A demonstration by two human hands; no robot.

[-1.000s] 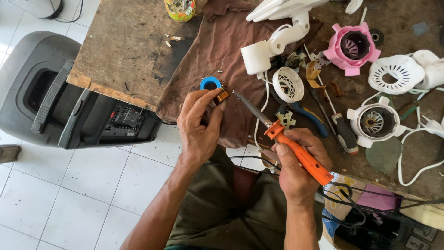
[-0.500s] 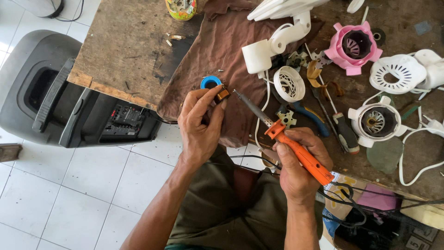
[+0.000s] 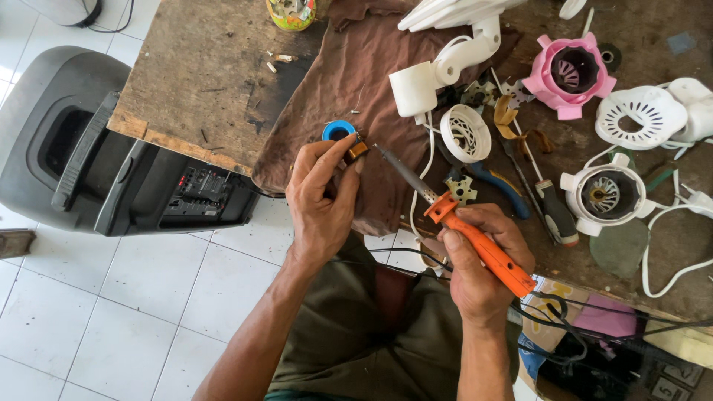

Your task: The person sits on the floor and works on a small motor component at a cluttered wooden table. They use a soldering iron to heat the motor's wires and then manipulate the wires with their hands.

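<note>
The small copper coil (image 3: 356, 149) is pinched between thumb and fingertips of the left hand (image 3: 323, 197), above the brown cloth (image 3: 349, 89) at the table (image 3: 200, 74) edge, just beside a blue tape roll (image 3: 336, 131). The right hand (image 3: 483, 260) is closed around the orange soldering iron (image 3: 475, 241), whose tip points at the coil. White and pink fan housings (image 3: 572, 74), pliers (image 3: 497, 182) and a screwdriver (image 3: 546, 200) lie on the table to the right.

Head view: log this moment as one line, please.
left hand: pinches small orange part | right hand: grips soldering iron, tip at part | surface: brown cloth
</note>
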